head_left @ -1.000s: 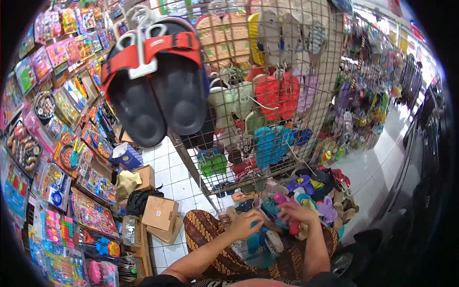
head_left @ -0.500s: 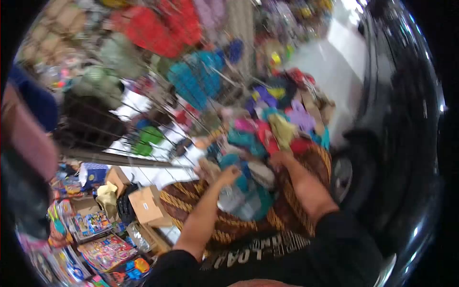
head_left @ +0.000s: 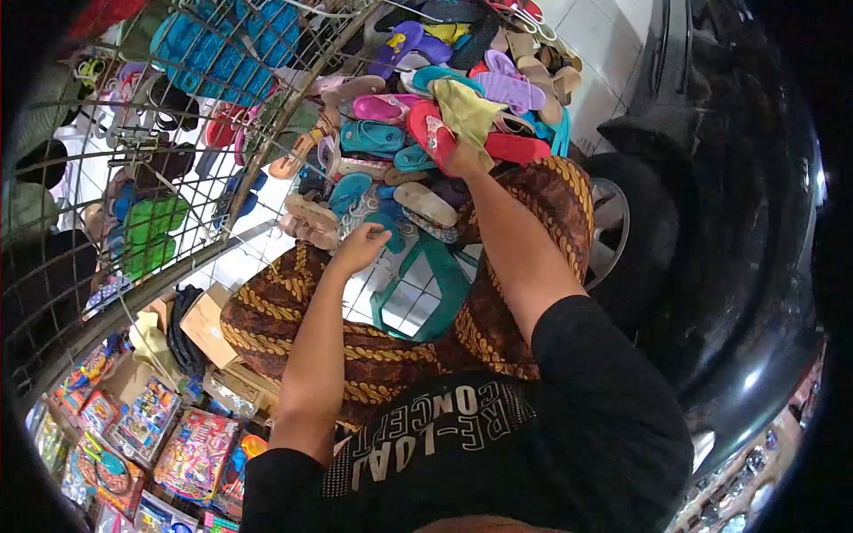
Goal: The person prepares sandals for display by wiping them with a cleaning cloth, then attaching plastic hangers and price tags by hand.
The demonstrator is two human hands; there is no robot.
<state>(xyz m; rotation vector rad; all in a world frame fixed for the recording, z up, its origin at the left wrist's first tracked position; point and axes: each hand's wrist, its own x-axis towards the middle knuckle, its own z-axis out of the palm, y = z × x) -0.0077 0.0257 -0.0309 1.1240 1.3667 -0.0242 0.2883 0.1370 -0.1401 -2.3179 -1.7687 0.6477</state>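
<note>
A pile of sandals (head_left: 373,138) lies on the floor before my knees. My right hand (head_left: 464,161) is closed on a crumpled yellow cloth (head_left: 468,114), right against a red sandal (head_left: 430,133); whether it also grips the sandal is partly hidden. My left hand (head_left: 362,247) hovers near a teal sandal (head_left: 385,231), fingers loosely bent and apart, with nothing visible in them. Between my legs is a green strap-like loop (head_left: 437,289) on the white tiles. A beige-soled sandal (head_left: 425,204) lies between the two hands.
A wire rack (head_left: 133,169) with hanging sandals rises at left. The black car (head_left: 720,231) and its wheel (head_left: 613,231) stand close on my right. Toy packets (head_left: 195,453) and a cardboard box (head_left: 213,324) lie lower left. Patterned brown cloth (head_left: 293,311) covers my legs.
The view has swung, so the pile appears higher and further left, and is now sharp. My right hand stays at the yellow cloth and red sandal; my left hand is still over the near sandals.
</note>
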